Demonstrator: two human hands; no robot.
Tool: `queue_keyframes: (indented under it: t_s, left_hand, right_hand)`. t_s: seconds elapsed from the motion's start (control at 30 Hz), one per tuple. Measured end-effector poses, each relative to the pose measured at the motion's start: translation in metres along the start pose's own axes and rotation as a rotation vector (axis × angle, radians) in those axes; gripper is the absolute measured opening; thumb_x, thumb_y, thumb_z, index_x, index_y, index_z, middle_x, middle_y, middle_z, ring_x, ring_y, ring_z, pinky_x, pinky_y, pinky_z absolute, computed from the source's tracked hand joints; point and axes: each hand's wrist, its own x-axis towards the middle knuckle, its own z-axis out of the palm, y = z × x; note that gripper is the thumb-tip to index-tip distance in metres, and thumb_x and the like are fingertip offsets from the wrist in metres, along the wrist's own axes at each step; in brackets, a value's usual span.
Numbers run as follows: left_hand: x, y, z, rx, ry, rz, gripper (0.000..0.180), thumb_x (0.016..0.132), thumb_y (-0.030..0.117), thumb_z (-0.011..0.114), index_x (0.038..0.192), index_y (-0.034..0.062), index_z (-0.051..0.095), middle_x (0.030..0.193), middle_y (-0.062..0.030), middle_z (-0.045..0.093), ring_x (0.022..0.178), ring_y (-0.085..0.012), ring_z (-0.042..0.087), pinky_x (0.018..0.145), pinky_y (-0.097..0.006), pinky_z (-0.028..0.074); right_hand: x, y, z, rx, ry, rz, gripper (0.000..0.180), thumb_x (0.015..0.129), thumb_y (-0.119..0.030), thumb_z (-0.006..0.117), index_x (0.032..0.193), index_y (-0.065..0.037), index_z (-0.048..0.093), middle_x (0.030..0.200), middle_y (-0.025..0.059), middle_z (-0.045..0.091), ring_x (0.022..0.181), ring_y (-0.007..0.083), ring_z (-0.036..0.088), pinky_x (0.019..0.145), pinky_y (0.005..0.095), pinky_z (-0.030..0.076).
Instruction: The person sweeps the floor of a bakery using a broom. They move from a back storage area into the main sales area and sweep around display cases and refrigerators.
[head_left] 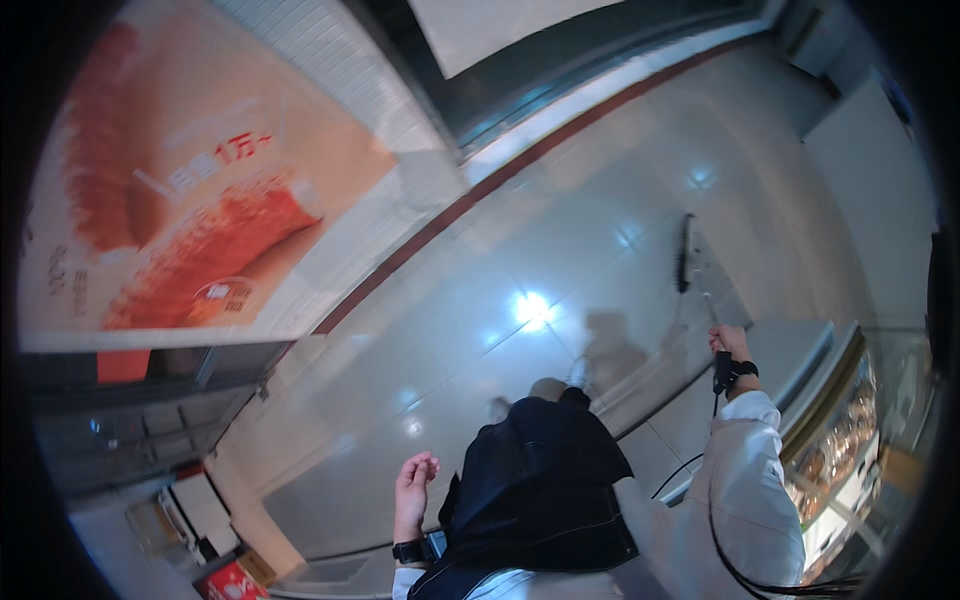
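My right hand [730, 342] is closed round the thin pale handle of a broom [685, 255], off to the right. Its long dark strip of bristles is down at the pale tiled floor [450, 320], ahead of the hand; part of the handle blends into the floor. My left hand [415, 482] hangs low beside the dark apron [545, 470], fingers curled in, with nothing visible in them. Both wrists carry dark bands, and a black cable runs along my right arm.
A lit glass display case [845, 430] with packed goods stands close on my right. On the left is a wall with a large food poster [210, 190]. A dark red floor border [420, 245] runs along the wall and glass front. Boxes [205, 510] stand at lower left.
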Motion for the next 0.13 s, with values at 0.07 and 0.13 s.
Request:
queue_keyframes:
  t_s: [0.07,0.13]
  left_hand:
    - [0.001,0.000,-0.007,0.020,0.023,0.017,0.021,0.092,0.014,0.042,0.107,0.0029,0.053,0.094,-0.0063,0.061,0.085,-0.0141,0.058,0.079,-0.026,0.045]
    - [0.009,0.001,-0.012,-0.034,0.008,0.000,0.023,0.092,0.014,0.044,0.110,0.0020,0.051,0.094,-0.0065,0.061,0.086,-0.0145,0.058,0.081,-0.027,0.044]
  right_hand:
    - [-0.011,-0.014,0.031,-0.036,-0.023,-0.016,0.006,0.067,0.001,0.052,0.062,0.003,0.054,0.048,0.0095,0.049,0.037,0.0183,0.047,0.035,0.0311,0.039]
    - [-0.035,-0.016,0.064,-0.018,-0.021,-0.088,0.007,0.067,-0.002,0.053,0.061,0.002,0.054,0.048,0.0109,0.049,0.035,0.0209,0.047,0.034,0.0321,0.039]
